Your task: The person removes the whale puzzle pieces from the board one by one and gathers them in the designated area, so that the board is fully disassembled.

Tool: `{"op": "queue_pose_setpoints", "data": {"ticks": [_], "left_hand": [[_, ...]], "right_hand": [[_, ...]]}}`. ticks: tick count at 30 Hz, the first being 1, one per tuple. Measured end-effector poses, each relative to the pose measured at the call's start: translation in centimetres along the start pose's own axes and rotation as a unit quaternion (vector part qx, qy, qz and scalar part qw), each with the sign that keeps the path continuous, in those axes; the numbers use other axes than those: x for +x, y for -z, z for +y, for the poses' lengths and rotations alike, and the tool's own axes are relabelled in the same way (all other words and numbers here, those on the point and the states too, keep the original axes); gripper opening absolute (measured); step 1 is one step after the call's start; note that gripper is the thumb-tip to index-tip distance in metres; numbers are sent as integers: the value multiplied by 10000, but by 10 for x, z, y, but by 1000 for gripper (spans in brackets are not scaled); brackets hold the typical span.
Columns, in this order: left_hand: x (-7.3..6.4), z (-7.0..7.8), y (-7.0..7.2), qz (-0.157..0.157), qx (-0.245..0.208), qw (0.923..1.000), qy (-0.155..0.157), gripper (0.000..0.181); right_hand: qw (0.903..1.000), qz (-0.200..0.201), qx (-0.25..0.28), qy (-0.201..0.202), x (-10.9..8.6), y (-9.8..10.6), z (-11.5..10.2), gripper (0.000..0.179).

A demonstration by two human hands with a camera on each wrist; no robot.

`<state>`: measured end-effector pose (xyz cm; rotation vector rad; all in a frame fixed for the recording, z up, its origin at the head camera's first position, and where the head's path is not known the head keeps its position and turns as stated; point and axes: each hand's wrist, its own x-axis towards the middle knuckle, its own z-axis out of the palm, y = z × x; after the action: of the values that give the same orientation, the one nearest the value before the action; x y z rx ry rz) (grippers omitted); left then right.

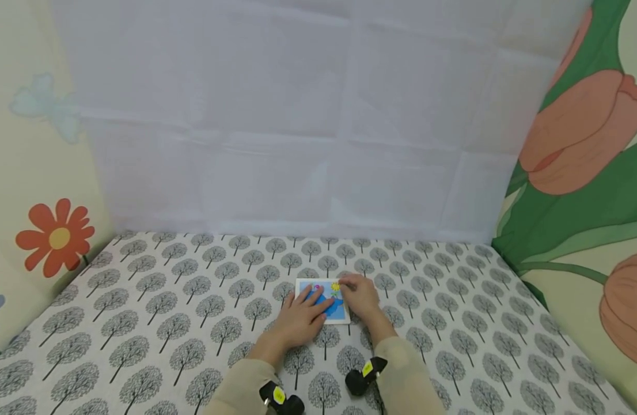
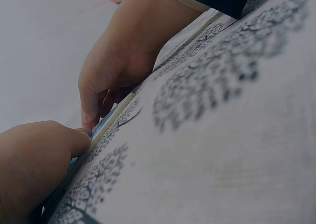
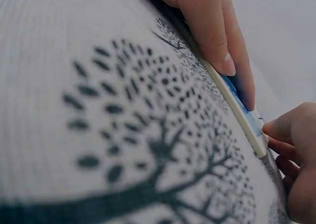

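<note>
A small flat picture board (image 1: 337,315) with a white border lies on the tree-print cloth. Its blue picture includes a yellow flower (image 1: 335,286) near the top right corner. My left hand (image 1: 300,318) rests on the board with spread fingers, covering much of the picture. At the upper right corner, beside the flower, my right hand (image 1: 361,295) has its fingers bent in. The right wrist view has the thumb and curled fingers of this right hand (image 3: 301,159) pinching at the board's edge, near the left hand (image 3: 212,31). Part of that grip is hidden.
The patterned cloth (image 1: 194,311) covers the table on all sides of the board. Behind it hangs a creased white sheet (image 1: 277,115). Flower-print hangings stand at left and right. Black wrist devices (image 1: 365,376) sit on both forearms.
</note>
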<state>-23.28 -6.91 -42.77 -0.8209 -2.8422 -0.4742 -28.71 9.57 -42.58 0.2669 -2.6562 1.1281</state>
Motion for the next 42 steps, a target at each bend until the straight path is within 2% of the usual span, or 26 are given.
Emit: {"op": "queue_pose_setpoints", "data": {"ticks": [2, 10, 18, 31, 37, 42], "left_hand": [[0, 0, 0, 13, 32, 10000, 0, 38], [0, -1, 0, 20, 57, 10000, -41, 39], [0, 0, 0, -78, -76, 9999, 19, 39], [0, -2, 0, -79, -80, 9999, 85, 39], [1, -1, 0, -66, -103, 9999, 19, 39], [1, -1, 1, -85, -132, 9999, 5, 39]], "right_hand": [[10000, 29, -19, 31, 1, -1, 1, 12], [9995, -125, 65, -274, 4, -1, -1, 11], [9942, -315, 206, -1007, 8, -2, -1, 10], [9961, -341, 412, -700, 7, 1, -3, 9], [9967, -310, 470, -583, 6, 2, -1, 11], [9950, -323, 790, -527, 5, 2, 0, 12]]}}
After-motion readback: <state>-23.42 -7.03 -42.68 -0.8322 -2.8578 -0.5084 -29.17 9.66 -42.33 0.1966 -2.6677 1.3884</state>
